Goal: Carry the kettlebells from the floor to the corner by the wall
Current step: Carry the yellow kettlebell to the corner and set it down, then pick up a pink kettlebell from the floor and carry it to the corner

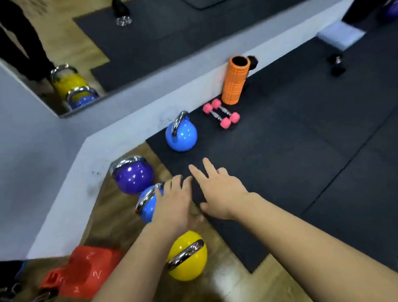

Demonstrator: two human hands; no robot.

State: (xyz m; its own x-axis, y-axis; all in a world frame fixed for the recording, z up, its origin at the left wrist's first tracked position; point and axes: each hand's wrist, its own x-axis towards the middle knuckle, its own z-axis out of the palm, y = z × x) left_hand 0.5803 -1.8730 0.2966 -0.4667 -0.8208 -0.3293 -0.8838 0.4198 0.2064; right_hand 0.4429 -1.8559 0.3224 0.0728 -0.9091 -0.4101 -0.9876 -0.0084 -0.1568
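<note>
kettlebells sit on the floor near the wall. each one is a round shiny ball with a curved silver metal handle on top. a purple kettlebell [133, 176] stands on the wooden floor [114, 218], right in the corner by the grey wall [58, 184]. just beside it, a bit nearer, is a blue kettlebell [148, 205], tipped a little. a yellow kettlebell [187, 256] sits nearer still on the wood, its handle lying across the top. a light blue kettlebell [181, 134] stands upright on the black rubber mat [296, 146], close to the wall.

the left hand [173, 204] lies over the blue kettlebell, fingers stretched out flat and touching its silver handle. it is not wrapped round it. the right hand [220, 191] is wide open above the mat, fingers spread, holding nothing.

by the wall, further along, a bumpy orange foam roller [233, 80] stands up like a tube. two small pink dumbbells [221, 113] lie side by side in front of it. a boxy red thing [82, 274] with white marks sits on the wood at the bottom left. a mirror [97, 41] above the low wall shows yellow and blue balls.
</note>
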